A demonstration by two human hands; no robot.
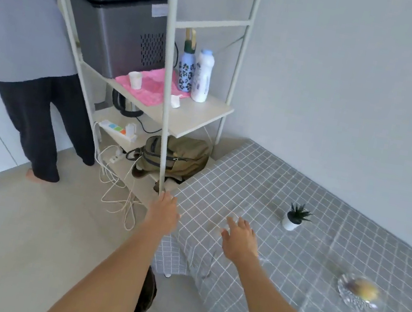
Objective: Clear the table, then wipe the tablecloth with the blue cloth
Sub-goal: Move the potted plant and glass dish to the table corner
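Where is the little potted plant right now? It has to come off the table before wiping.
In the head view, the potted plant stands upright on the grey checked tablecloth, right of the right hand and farther back than the glass dish.

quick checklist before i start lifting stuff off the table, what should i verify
1. Left hand free: ok, it holds nothing, fingers at the table corner by the shelf post.
2. Right hand free: ok, open over the tablecloth.
3. Things left to clear: not ok, the small potted plant and a glass dish holding something yellow sit on the cloth.
4. Plant upright: ok.
5. Room on the shelf to put things: ok, its front right part is bare.
6. Blue cloth at hand: cannot tell, none in view; only a pink cloth lies on the shelf.
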